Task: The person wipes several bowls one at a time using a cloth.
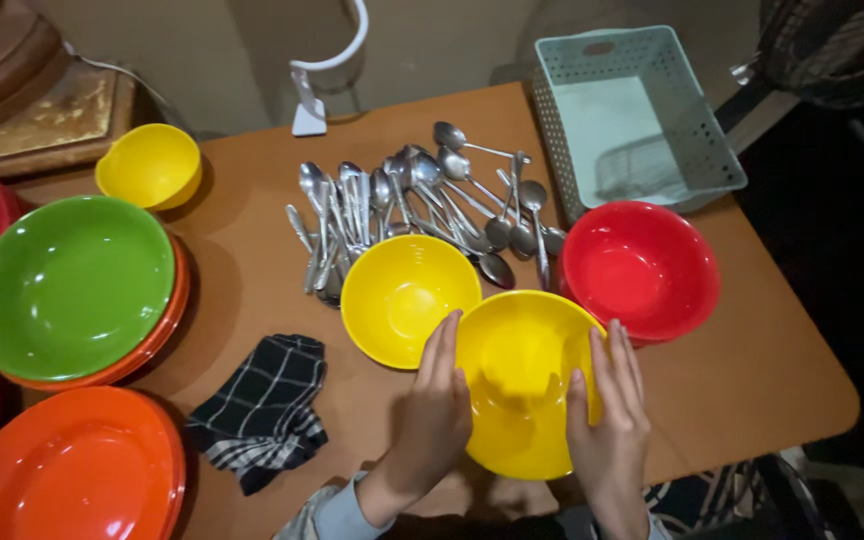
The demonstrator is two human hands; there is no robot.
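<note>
Both hands hold one yellow bowl [520, 375] at the table's [752, 380] near edge. The left hand [436, 400] presses flat on the bowl's 9 o'clock side, and the right hand [610, 405] lies on its 3 o'clock side, fingers straight and together. A second yellow bowl [407, 295] touches it at 10 o'clock. A red bowl [642, 268] stands at 2 o'clock, and a pile of spoons [417, 205] lies at 12 o'clock. A checked cloth [262, 405] rests at 9 o'clock.
</note>
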